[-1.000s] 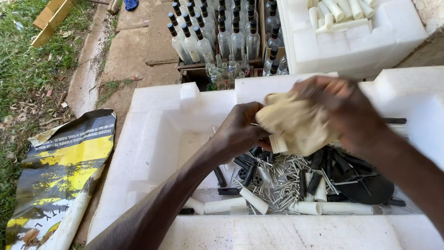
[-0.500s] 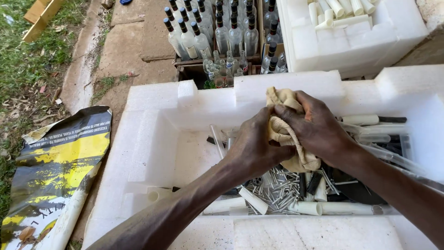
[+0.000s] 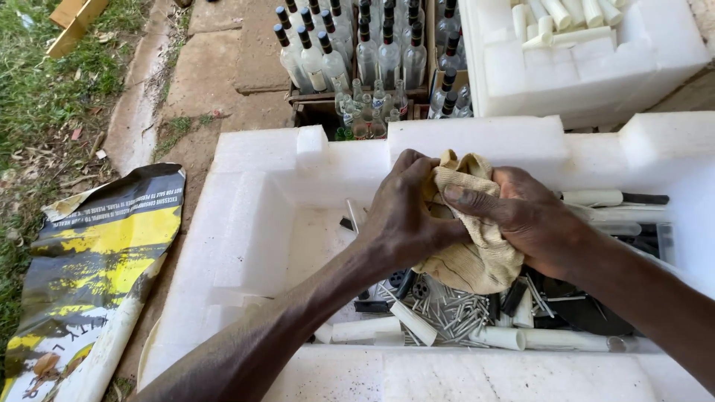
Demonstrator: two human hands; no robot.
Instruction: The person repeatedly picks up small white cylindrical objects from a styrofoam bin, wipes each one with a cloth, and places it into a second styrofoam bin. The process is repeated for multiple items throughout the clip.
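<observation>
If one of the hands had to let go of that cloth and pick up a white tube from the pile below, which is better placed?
Probably the right hand: it lies over the cloth, directly above the white tubes. The left hand grips the cloth's far side.

Whatever the crumpled beige cloth [image 3: 477, 246] wraps is hidden between the left hand [image 3: 406, 216] and right hand [image 3: 532, 219]. The forearms cover part of the heap of small metal pins [image 3: 439, 309]. The crate of clear glass bottles [image 3: 357, 52] is cut off by the top edge.
</observation>
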